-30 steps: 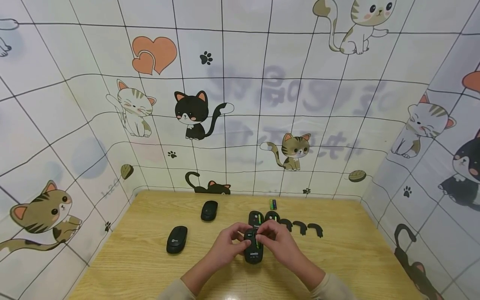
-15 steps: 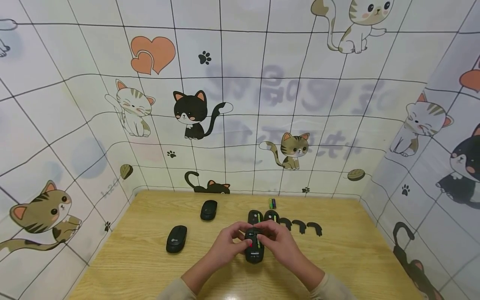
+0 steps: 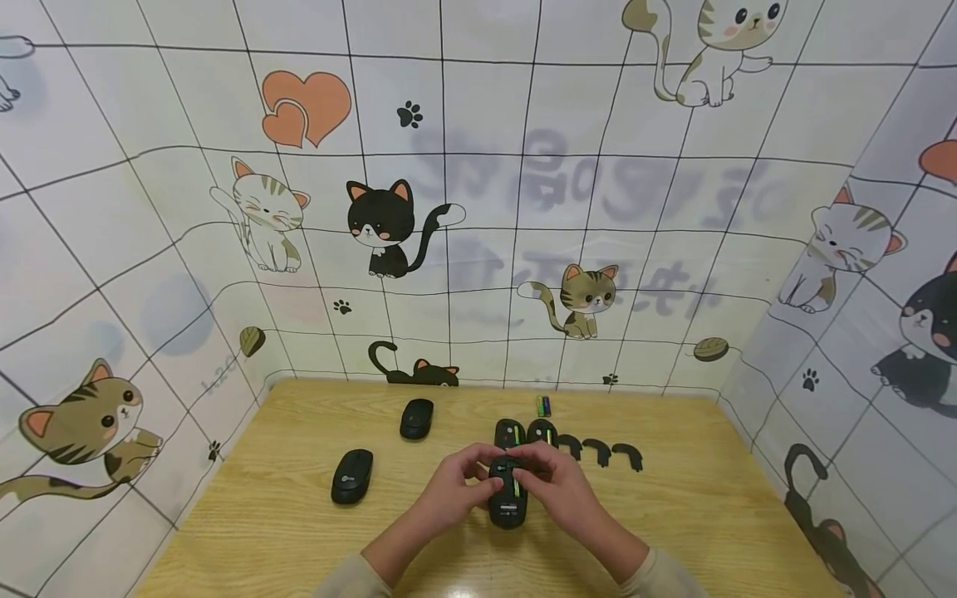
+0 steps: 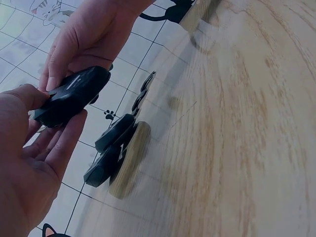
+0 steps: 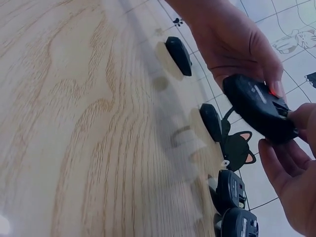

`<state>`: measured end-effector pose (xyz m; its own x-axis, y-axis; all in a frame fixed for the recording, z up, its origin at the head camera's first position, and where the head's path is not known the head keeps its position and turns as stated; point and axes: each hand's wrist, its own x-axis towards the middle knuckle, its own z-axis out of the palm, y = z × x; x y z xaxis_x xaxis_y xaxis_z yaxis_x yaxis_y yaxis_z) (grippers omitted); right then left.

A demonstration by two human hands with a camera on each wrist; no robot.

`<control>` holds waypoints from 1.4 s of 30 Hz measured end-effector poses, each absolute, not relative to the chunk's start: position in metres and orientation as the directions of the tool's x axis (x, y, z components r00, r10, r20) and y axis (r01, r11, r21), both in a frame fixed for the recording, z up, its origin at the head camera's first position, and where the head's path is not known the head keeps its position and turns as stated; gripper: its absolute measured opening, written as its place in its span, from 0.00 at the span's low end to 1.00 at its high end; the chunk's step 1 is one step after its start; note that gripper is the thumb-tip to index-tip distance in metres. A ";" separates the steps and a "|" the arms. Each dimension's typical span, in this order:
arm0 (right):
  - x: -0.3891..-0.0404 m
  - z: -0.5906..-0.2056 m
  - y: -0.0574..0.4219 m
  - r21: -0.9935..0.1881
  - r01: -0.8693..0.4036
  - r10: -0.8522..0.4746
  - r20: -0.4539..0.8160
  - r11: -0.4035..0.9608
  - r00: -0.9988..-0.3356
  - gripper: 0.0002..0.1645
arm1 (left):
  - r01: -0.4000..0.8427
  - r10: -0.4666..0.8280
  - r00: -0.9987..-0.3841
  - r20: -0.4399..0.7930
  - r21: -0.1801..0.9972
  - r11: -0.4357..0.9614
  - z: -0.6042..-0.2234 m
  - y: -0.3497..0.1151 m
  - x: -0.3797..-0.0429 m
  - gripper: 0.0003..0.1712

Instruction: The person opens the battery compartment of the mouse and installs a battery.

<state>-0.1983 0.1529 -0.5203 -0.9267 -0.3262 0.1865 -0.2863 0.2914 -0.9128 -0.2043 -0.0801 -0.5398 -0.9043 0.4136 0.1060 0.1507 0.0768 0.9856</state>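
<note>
A black computer mouse (image 3: 508, 510) is held above the table with its underside up. One battery (image 3: 516, 488) shows in its open slot. My left hand (image 3: 458, 488) grips its left side, the thumb lying on the underside. From the other side my right hand (image 3: 559, 486) pinches the far end, thumb beside the battery. In the left wrist view the mouse (image 4: 74, 96) sits between both hands, fingers beneath it. The right wrist view shows the mouse (image 5: 256, 106) with a red glow at the left thumb.
Behind the hands lie two overturned mice (image 3: 509, 432) with batteries inside. Several black curved covers (image 3: 628, 454) form a row to their right. Two loose batteries (image 3: 543, 406) rest farther back. Two upright mice (image 3: 352, 477) stand on the left of the wooden table (image 3: 247, 531).
My right fingers have closed in on the mouse's far end, the thumb and index finger lower against it. The mouse has shifted very slightly. My left hand keeps its hold.
</note>
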 end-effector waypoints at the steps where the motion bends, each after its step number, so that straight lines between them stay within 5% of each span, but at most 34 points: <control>1: -0.198 -0.521 0.153 -0.912 -0.285 -0.327 0.184 0.294 -0.927 0.15 | 0.145 0.417 -0.903 0.100 0.986 0.076 -0.540 -0.080 -0.205 0.18; 10: -0.199 -0.524 0.159 -0.865 -0.382 -0.453 0.212 0.326 -0.866 0.30 | 0.107 0.432 -0.900 0.063 0.991 0.078 -0.540 -0.086 -0.205 0.18; 22: -0.198 -0.527 0.164 -0.777 -0.491 -0.584 0.201 0.394 -0.786 0.65 | 0.118 0.416 -0.905 0.088 0.992 0.045 -0.542 -0.088 -0.208 0.19; 34: -0.197 -0.531 0.164 -0.743 -0.513 -0.565 0.221 0.430 -0.795 0.65 | 0.080 0.427 -0.902 0.071 0.997 0.001 -0.540 -0.089 -0.208 0.23; 42: -0.202 -0.534 0.166 -0.770 -0.485 -0.529 0.230 0.415 -0.817 0.60 | 0.125 0.549 -0.832 0.080 0.991 0.044 -0.544 -0.098 -0.207 0.52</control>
